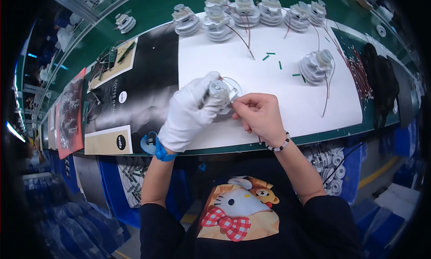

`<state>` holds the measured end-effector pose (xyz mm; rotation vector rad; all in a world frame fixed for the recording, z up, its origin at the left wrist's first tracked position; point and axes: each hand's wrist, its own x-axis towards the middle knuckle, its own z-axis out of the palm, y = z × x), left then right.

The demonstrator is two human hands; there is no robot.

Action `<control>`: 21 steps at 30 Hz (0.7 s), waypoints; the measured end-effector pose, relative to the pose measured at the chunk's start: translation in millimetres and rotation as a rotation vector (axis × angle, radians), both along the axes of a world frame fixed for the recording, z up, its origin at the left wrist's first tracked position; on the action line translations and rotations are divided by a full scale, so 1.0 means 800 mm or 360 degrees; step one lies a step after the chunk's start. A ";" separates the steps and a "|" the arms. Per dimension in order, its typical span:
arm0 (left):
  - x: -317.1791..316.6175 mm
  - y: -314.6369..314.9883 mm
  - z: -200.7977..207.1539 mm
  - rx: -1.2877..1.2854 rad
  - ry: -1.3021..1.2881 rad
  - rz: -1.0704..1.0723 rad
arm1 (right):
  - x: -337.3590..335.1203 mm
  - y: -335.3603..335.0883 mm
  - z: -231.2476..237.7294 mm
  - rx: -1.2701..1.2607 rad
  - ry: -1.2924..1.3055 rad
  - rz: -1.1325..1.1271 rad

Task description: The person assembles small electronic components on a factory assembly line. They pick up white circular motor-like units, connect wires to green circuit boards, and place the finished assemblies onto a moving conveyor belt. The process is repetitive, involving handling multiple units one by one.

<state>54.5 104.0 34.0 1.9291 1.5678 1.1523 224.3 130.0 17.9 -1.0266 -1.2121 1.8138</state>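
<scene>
My left hand (185, 113), in a white glove with a blue wrist strap, is wrapped round a white plastic motor assembly (220, 89) with a round knob-like top, held just above the white sheet. My bare right hand (261, 115) is closed in a pinch at the assembly's right side. What lies between its fingertips is too small to make out. Part of the assembly is hidden behind the glove. To the right, a similar motor assembly (315, 67) stands on the sheet with brown wires trailing from it. Several small green strips (280, 65) are scattered between.
More white motor assemblies (244, 12) stand in a row along the far edge. A bundle of brown wires (357, 75) lies at the right. On the left are circuit boards (112, 57) with leads and a red-edged bag (69, 115). Blue bins (352, 169) with parts sit below the table.
</scene>
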 end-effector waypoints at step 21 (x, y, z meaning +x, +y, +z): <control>0.000 -0.011 -0.005 0.0375 0.0208 0.0066 | 0.006 0.009 0.002 -0.0130 -0.0065 0.0065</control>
